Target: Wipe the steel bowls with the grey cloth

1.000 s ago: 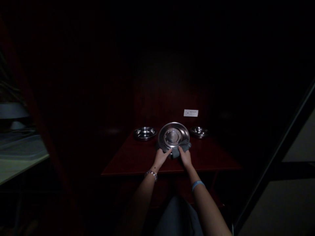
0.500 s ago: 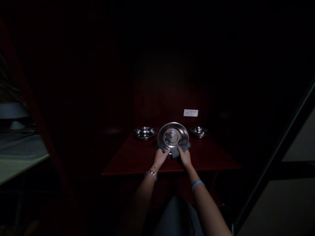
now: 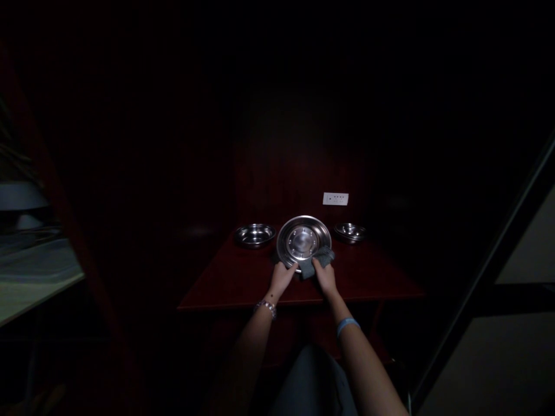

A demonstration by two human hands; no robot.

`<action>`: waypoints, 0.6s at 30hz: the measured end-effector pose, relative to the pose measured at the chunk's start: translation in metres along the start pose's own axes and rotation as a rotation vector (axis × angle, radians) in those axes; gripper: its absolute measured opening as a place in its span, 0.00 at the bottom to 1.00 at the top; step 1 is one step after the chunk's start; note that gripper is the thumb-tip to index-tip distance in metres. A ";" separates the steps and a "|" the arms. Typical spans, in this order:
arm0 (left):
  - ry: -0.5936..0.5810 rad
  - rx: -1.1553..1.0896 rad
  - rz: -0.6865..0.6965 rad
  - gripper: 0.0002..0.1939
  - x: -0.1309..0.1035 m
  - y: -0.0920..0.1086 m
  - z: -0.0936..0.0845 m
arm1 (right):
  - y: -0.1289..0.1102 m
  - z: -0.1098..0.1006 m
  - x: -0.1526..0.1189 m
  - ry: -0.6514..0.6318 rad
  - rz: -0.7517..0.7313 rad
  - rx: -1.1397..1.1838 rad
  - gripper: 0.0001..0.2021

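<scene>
A shiny round metal bowl (image 3: 302, 240) is tilted up above the red table (image 3: 260, 283), its inside facing me. My left hand (image 3: 282, 277) grips the bowl's lower left rim, thumb on the inside and the other fingers hidden behind. At the lower right rim, my right hand (image 3: 324, 276) pinches a grey cloth (image 3: 309, 268) against the bowl. Part of the cloth lies over the bowl's edge and bunches up beside the thumb. A beaded bracelet circles my left wrist, a light blue band my right one.
Behind on the left stands another metal bowl (image 3: 255, 236); some smaller stacked metal bowls (image 3: 350, 232) are at the back right. A white socket plate (image 3: 335, 199) is on the dark wall. Far left, a pale shelf (image 3: 39, 289) holds containers.
</scene>
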State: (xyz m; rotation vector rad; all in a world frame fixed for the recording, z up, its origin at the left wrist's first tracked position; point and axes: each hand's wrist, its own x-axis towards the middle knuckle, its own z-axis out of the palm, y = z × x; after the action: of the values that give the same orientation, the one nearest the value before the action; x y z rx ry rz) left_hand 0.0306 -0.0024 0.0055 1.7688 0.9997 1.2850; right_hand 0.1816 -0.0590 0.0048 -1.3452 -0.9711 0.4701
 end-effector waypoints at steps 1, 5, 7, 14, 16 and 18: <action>0.001 -0.001 0.000 0.15 0.000 -0.001 0.000 | 0.000 0.000 0.000 0.000 0.003 0.002 0.19; -0.005 -0.001 0.018 0.15 0.000 -0.001 0.000 | 0.002 0.001 0.001 -0.002 0.007 0.006 0.18; -0.004 -0.008 0.029 0.15 0.000 -0.001 0.000 | 0.001 0.001 0.001 -0.007 -0.005 0.006 0.19; -0.002 -0.005 0.003 0.13 -0.001 0.002 -0.001 | -0.001 0.000 -0.001 -0.012 -0.028 0.016 0.19; -0.005 0.008 0.000 0.13 -0.002 0.004 -0.002 | -0.001 0.000 -0.002 -0.010 -0.028 0.019 0.19; -0.001 0.012 -0.004 0.13 -0.002 0.006 -0.002 | -0.001 0.000 -0.001 -0.014 -0.027 0.019 0.20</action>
State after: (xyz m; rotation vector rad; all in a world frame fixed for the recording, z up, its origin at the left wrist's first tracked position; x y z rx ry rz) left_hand 0.0291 -0.0063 0.0101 1.7756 1.0117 1.2775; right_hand 0.1804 -0.0601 0.0049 -1.3120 -0.9930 0.4675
